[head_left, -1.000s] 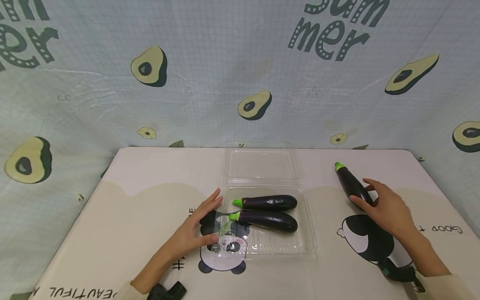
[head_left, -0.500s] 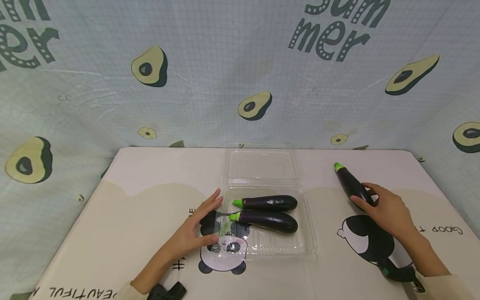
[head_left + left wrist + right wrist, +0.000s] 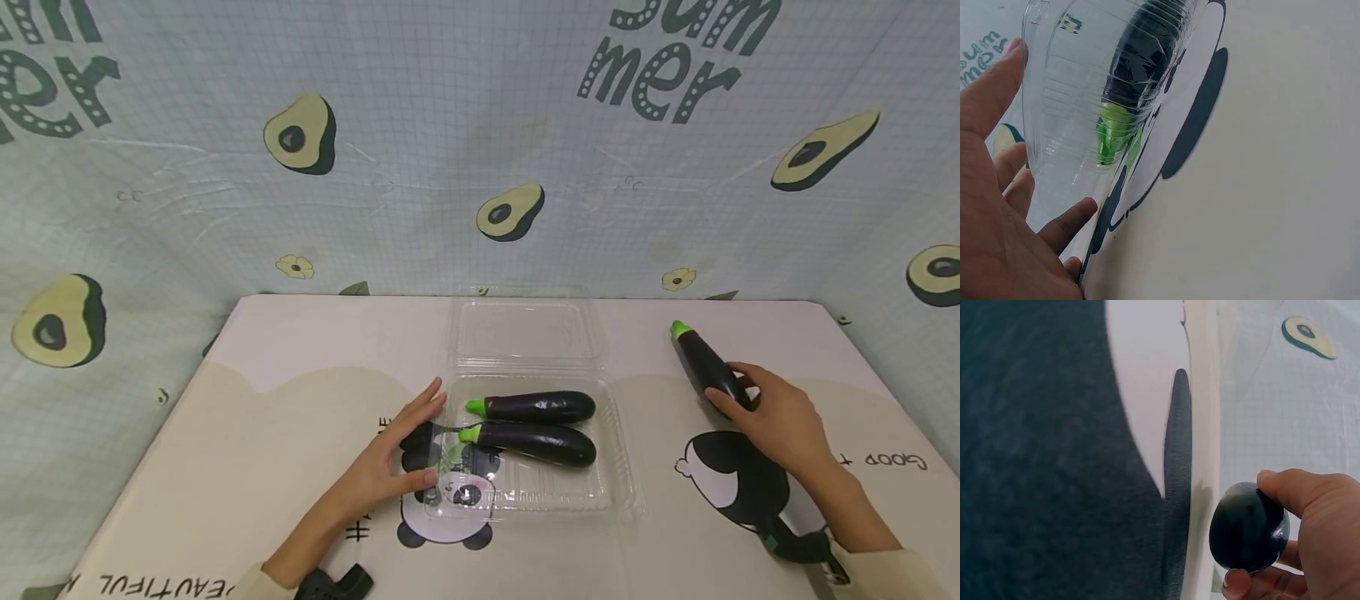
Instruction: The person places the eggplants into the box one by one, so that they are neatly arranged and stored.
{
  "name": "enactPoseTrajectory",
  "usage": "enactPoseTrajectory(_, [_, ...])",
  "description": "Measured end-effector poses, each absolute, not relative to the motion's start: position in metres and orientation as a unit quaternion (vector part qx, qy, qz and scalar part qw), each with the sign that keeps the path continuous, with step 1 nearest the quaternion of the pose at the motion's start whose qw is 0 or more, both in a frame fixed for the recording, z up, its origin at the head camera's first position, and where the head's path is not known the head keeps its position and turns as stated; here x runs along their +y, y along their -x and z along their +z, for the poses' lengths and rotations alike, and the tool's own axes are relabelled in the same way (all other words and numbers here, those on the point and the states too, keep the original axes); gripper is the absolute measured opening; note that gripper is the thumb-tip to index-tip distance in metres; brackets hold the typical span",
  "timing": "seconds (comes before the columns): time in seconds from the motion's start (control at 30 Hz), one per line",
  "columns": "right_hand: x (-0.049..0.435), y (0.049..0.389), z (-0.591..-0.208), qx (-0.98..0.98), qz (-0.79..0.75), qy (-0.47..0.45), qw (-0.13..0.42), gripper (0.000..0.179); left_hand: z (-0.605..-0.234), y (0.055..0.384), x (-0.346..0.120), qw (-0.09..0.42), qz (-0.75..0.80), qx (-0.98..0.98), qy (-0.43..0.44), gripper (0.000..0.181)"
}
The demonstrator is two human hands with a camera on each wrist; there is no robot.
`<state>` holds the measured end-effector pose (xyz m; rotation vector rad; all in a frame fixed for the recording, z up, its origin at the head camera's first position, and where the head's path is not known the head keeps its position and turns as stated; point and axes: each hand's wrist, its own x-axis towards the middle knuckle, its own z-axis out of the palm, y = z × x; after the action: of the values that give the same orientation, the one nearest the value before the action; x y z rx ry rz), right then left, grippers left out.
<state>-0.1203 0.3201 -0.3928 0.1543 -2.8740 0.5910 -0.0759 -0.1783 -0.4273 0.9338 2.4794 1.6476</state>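
Note:
My right hand (image 3: pixel 786 417) grips a dark purple eggplant (image 3: pixel 705 364) with a bright green stem by its thick end, at the right of the table. In the right wrist view, thumb and fingers close round the rounded end of that eggplant (image 3: pixel 1249 528). A clear plastic clamshell container (image 3: pixel 555 493) stands mid-table, its lid (image 3: pixel 525 329) folded back. Inside lie two more eggplants, one behind (image 3: pixel 543 407) and one in front (image 3: pixel 542 442), stems to the left. My left hand (image 3: pixel 382 458) rests spread at the container's left side, its thumb at the rim in the left wrist view.
The table's cover (image 3: pixel 262 467) carries printed pandas and lettering. A pale curtain (image 3: pixel 420 125) with avocado prints rises behind the table's far edge. Black straps (image 3: pixel 795 542) sit at both wrists.
My right hand has lifted the eggplant a little off the table and shifted it slightly right, with a shadow now showing beside it. My left hand and the container have stayed put.

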Motion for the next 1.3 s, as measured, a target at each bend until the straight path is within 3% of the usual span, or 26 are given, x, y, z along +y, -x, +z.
enactPoseTrajectory(1.3, [0.281,0.109,-0.349,-0.949,0.222,-0.137,0.175,0.058,-0.426,0.075,-0.178,0.014,0.533,0.790,-0.303,0.081])
